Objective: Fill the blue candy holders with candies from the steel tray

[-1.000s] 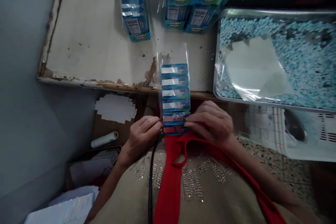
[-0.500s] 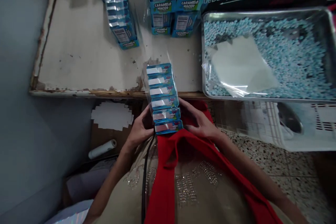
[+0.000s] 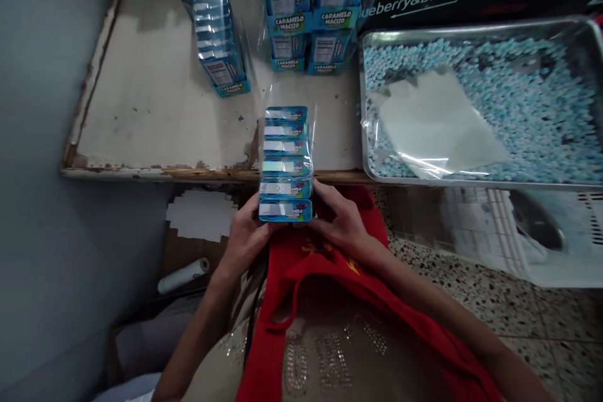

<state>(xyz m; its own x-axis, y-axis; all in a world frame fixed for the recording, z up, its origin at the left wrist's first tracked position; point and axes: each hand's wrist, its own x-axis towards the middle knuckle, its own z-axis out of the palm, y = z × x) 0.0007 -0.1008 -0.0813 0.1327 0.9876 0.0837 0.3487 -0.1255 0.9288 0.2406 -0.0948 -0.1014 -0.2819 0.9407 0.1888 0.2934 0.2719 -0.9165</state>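
Note:
Between my two hands is a display pack of blue candy boxes, a row of several small boxes in clear plastic wrap. My left hand grips its lower left side, and my right hand grips its lower right side. The near end of the pack is close to my red apron, while its far end reaches over the table edge. Fingers beneath the pack are partly hidden. Loose clear wrap extends past the far end of the pack.
A similar wrapped pack lies on the white worn table. Stacked blue boxes stand behind. At right, a metal tray holds blue-white candies and a bagged pale sheet. A white roll lies below the table.
Both hands have moved the pack slightly away from my body and straightened it. The view has shifted a little, and more of the red apron's front shows.

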